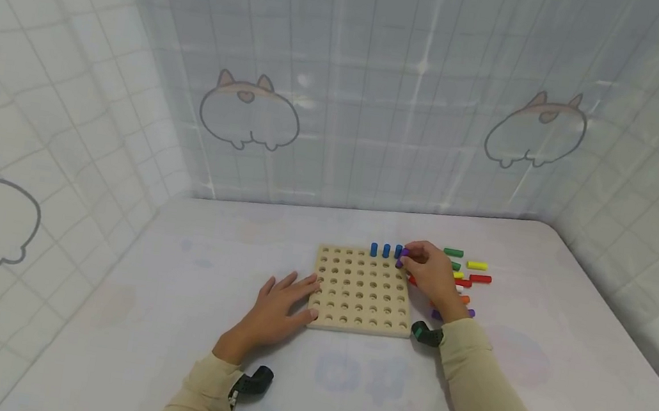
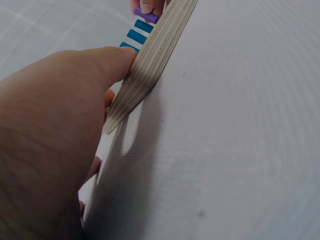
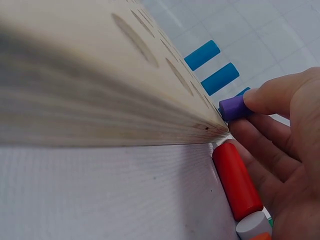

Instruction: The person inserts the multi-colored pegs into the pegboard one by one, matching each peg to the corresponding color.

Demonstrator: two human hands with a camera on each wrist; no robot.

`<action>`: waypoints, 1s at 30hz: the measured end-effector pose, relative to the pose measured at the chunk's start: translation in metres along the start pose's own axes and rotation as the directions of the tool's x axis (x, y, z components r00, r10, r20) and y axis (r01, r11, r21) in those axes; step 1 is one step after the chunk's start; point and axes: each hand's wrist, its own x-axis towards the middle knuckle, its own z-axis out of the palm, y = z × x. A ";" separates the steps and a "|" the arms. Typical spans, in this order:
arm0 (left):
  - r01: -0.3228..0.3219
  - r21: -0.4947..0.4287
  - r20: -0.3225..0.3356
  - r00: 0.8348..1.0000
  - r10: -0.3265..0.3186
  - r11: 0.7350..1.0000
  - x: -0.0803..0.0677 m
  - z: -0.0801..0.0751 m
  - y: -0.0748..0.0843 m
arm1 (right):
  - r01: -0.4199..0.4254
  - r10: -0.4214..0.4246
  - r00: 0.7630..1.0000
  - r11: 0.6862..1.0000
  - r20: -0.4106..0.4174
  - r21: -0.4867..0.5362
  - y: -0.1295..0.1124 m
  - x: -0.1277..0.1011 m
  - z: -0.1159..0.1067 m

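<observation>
A square wooden pegboard [image 1: 361, 293] with rows of holes lies flat on the table. Three blue pegs [image 1: 386, 250] stand in its far row. My right hand [image 1: 417, 258] pinches a purple peg [image 1: 401, 258] at the board's far right corner, beside the third blue peg. The right wrist view shows the purple peg [image 3: 232, 108] between my fingertips [image 3: 257, 100] at the board's corner, with the blue pegs [image 3: 202, 55] behind. My left hand [image 1: 291, 295] rests flat with straight fingers against the board's left edge. In the left wrist view its thumb [image 2: 112, 62] touches the board's side [image 2: 150, 55].
Loose pegs lie right of the board: green [image 1: 453, 252], yellow [image 1: 476, 265], red [image 1: 480, 279], orange [image 1: 464, 299] and purple [image 1: 471, 312]. A red peg [image 3: 237, 180] lies under my right palm. Curtain walls close in behind and at both sides.
</observation>
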 end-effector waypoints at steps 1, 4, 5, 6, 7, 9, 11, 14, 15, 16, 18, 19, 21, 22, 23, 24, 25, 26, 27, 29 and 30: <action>-0.001 0.001 -0.001 1.000 0.001 1.000 0.000 0.000 0.000 | 0.003 -0.003 1.000 1.000 -0.002 -0.003 0.000 0.000 0.000; -0.001 0.004 -0.002 1.000 0.001 1.000 0.000 0.000 0.000 | 0.018 -0.018 1.000 1.000 -0.010 -0.006 -0.001 -0.001 0.001; -0.002 0.004 -0.005 1.000 0.002 1.000 0.000 0.000 0.000 | 0.027 -0.027 1.000 1.000 -0.013 -0.007 -0.001 -0.001 0.002; -0.004 0.004 -0.006 1.000 0.004 1.000 -0.001 0.000 0.000 | 0.035 -0.035 0.999 0.999 -0.015 -0.008 -0.002 -0.001 0.002; -0.005 0.004 -0.007 1.000 0.005 1.000 -0.001 -0.001 0.001 | 0.043 -0.043 0.999 0.999 -0.014 -0.009 -0.002 -0.001 0.002; -0.012 0.000 -0.014 1.000 0.012 1.000 -0.001 -0.001 0.001 | 0.054 -0.055 0.998 0.998 -0.012 -0.012 -0.003 -0.002 0.001; -0.022 -0.003 -0.022 1.000 0.022 1.000 -0.002 -0.002 0.001 | 0.056 -0.057 0.998 0.998 -0.009 -0.013 -0.004 -0.002 0.001; -0.035 -0.009 -0.030 0.999 0.035 0.999 -0.002 -0.002 0.002 | 0.039 -0.039 0.999 0.999 0.002 -0.017 -0.005 -0.003 0.001; -0.034 -0.011 -0.028 0.999 0.033 0.999 -0.002 -0.002 0.002 | 0.033 -0.033 0.999 0.999 0.005 -0.018 -0.005 -0.004 0.001; -0.032 -0.011 -0.024 0.999 0.031 0.999 -0.002 -0.001 0.002 | 0.027 -0.027 1.000 0.999 0.009 -0.020 -0.005 -0.004 0.001; -0.028 -0.016 -0.019 0.999 0.027 0.999 -0.002 -0.001 0.003 | 0.016 -0.016 1.000 1.000 0.014 -0.024 -0.004 -0.004 0.000; -0.025 -0.017 -0.016 1.000 0.025 1.000 -0.002 -0.001 0.003 | 0.017 -0.017 1.000 1.000 0.017 -0.024 -0.004 -0.005 0.000; -0.017 -0.018 -0.009 1.000 0.017 1.000 -0.002 -0.001 0.004 | 0.019 -0.019 1.000 0.999 0.016 -0.027 -0.003 -0.005 -0.001; -0.015 -0.016 -0.009 1.000 0.015 1.000 -0.002 -0.001 0.004 | 0.021 -0.021 1.000 0.999 0.013 -0.028 -0.003 -0.004 -0.001; -0.011 -0.015 -0.008 1.000 0.011 1.000 -0.002 -0.001 0.004 | 0.027 -0.026 1.000 0.999 0.015 -0.031 -0.002 -0.004 -0.001; -0.009 -0.013 -0.007 1.000 0.009 1.000 -0.001 -0.001 0.004 | 0.031 -0.031 0.999 0.999 0.014 -0.034 -0.002 -0.004 -0.001; -0.006 -0.010 -0.006 1.000 0.006 1.000 -0.002 -0.002 0.005 | 0.035 -0.035 0.999 0.999 0.013 -0.036 -0.001 -0.004 -0.001; -0.004 -0.008 -0.005 1.000 0.004 1.000 -0.002 -0.002 0.005 | 0.036 -0.036 0.999 0.999 0.012 -0.038 -0.001 -0.004 -0.001; -0.007 -0.006 -0.008 1.000 0.007 1.000 -0.002 -0.002 0.005 | 0.036 -0.035 0.999 0.999 0.013 -0.038 -0.001 -0.004 -0.001; -0.010 -0.007 -0.009 1.000 0.010 1.000 -0.003 -0.003 0.006 | 0.037 -0.037 0.999 0.999 0.017 -0.039 -0.001 -0.004 -0.001; -0.012 -0.004 -0.011 1.000 0.012 1.000 -0.003 -0.003 0.006 | 0.033 -0.033 0.999 0.999 0.019 -0.036 -0.002 -0.005 -0.002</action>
